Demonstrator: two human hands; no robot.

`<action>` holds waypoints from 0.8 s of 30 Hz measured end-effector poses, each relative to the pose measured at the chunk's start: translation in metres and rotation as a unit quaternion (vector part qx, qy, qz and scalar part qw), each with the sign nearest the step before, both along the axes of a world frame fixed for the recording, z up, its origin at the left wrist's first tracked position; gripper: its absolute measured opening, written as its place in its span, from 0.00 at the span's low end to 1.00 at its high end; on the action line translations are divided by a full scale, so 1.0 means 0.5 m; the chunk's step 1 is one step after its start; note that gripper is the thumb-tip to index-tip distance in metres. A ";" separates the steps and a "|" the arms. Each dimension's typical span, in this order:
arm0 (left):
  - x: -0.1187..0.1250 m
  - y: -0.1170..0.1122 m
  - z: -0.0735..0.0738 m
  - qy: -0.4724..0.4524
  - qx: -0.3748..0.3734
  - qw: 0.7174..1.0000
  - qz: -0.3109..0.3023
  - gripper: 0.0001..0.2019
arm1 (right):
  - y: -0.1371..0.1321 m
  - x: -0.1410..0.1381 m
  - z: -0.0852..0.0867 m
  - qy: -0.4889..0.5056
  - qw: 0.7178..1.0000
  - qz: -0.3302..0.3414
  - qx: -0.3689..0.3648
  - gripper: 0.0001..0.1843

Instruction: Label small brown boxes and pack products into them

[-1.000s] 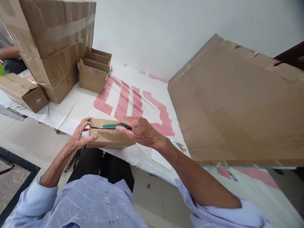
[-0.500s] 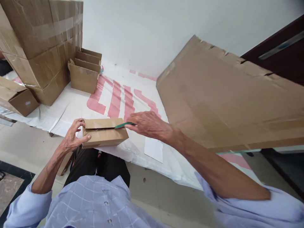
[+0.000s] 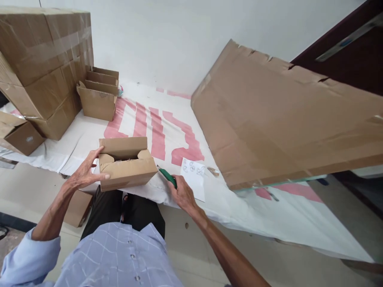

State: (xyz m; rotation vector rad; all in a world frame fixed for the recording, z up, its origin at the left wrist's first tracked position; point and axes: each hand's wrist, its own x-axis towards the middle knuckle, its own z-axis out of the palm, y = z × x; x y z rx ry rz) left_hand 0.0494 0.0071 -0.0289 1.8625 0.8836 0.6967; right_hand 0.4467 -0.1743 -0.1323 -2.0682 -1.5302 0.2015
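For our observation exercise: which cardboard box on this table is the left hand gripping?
The small open box at the near edge, in the left hand; the right hand holds a green cutter beside it. The other boxes stand untouched, far left.

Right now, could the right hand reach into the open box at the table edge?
Probably yes. The small box has its flaps parted, and nothing lies between it and the right hand. That hand holds a green cutter, so it is not free. The left hand grips the box's other end.

No text reads clearly: the red letters (image 3: 155, 131) on the white sheet (image 3: 74, 149) lie partly covered, and the marks on the paper slip (image 3: 194, 179) are too small.
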 end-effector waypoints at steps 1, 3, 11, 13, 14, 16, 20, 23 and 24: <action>0.000 0.003 0.006 -0.005 -0.015 1.000 0.003 0.48 | 0.004 -0.007 -0.010 0.000 1.000 0.010 0.011 0.20; 0.003 0.010 0.016 -0.010 -0.042 0.999 0.017 0.41 | 0.020 -0.017 0.007 0.000 0.998 0.033 0.058 0.19; 0.024 0.042 0.019 0.023 0.000 0.999 0.032 0.35 | 0.148 -0.124 0.215 -0.085 0.940 0.291 0.159 0.26; 0.026 0.046 0.018 0.029 0.008 0.999 0.036 0.33 | 0.168 -0.156 0.229 -0.116 0.924 0.343 0.127 0.29; 0.027 0.047 0.019 0.033 0.011 0.999 0.040 0.33 | 0.172 -0.166 0.230 -0.130 0.918 0.351 0.127 0.28; 0.027 0.048 0.021 0.041 0.020 0.998 0.044 0.31 | 0.167 -0.177 0.226 -0.155 0.912 0.341 0.168 0.19; 0.034 0.044 0.034 0.034 0.033 0.999 0.014 0.25 | 0.129 -0.155 0.213 -0.154 0.906 0.296 0.259 0.07; 0.059 0.040 0.053 0.010 0.056 0.998 -0.025 0.22 | 0.106 -0.107 0.209 -0.095 0.919 0.276 0.265 0.09; 0.072 0.039 0.060 0.004 0.069 0.997 -0.043 0.21 | 0.102 -0.088 0.209 -0.066 0.924 0.274 0.259 0.09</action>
